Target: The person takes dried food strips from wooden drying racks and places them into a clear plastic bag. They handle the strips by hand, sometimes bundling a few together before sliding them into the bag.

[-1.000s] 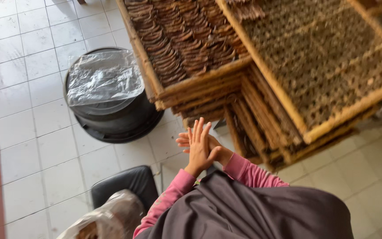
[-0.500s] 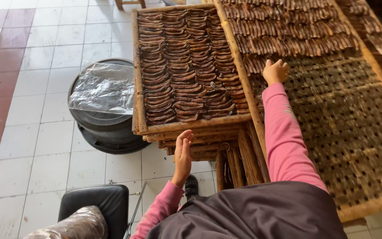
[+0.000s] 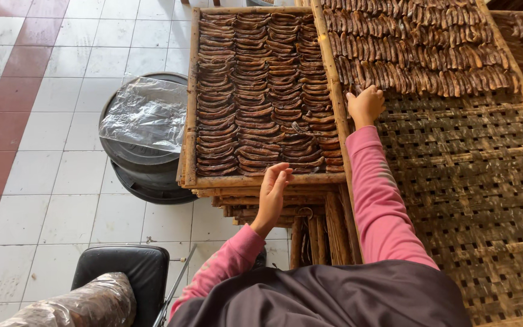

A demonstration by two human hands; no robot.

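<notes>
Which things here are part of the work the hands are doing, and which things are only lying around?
Part of the work:
- right hand, reaching the dried brown strips on the woven tray
- left hand, open at the edge of the left tray full of strips

Only lying around:
- black tub with plastic sheet
- black stool
- stacked empty trays

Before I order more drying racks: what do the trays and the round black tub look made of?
Trays: likely bamboo or wood, unfinished; split-strip frames, and the right one has a woven lattice bed. Tub: seems matte black plastic or rubber, topped with crinkled clear plastic film.
</notes>
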